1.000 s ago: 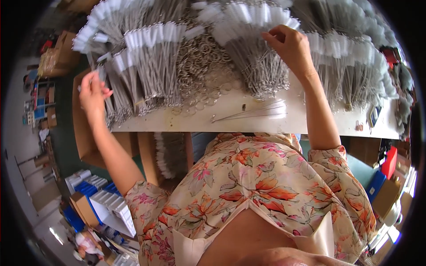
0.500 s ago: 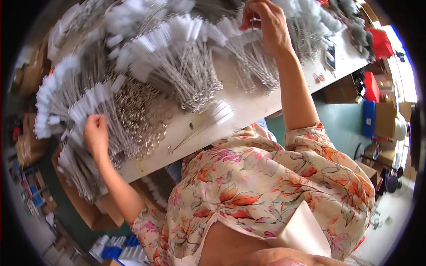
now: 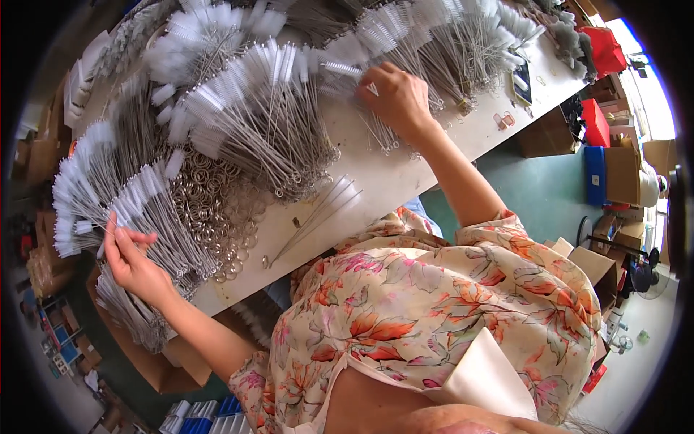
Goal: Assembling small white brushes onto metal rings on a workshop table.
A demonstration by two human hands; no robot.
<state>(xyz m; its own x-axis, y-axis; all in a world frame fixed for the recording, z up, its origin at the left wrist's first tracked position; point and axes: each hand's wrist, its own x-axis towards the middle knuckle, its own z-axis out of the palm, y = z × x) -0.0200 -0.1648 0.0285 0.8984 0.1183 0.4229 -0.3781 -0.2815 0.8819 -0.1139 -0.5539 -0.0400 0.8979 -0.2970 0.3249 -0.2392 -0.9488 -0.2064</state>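
Observation:
My left hand (image 3: 136, 266) is at the left end of the table with its fingers apart, holding nothing. It hovers close to a stack of thin wire brushes (image 3: 155, 217) with white bristle heads. At the back right of the middle, my right hand (image 3: 397, 101) is closed, thumb and fingers pinched together. A single wire brush (image 3: 340, 69) lies crosswise at its fingertips, its white head pointing left. The fingers hide part of its stem. Beneath that hand are stems of a smaller bunch of brushes (image 3: 381, 134).
A big fan of brushes (image 3: 267, 123) covers the table's middle. Metal rings (image 3: 210, 188) lie heaped left of it. A few loose brushes (image 3: 318, 213) rest near the front edge of the white table (image 3: 347, 155). Red bags (image 3: 602, 52) and cardboard boxes (image 3: 623, 173) stand at the right.
My right hand has come down and left, toward the smaller bunch. My left hand has moved slightly lower and left, and its fingers have spread. The view has shifted a little.

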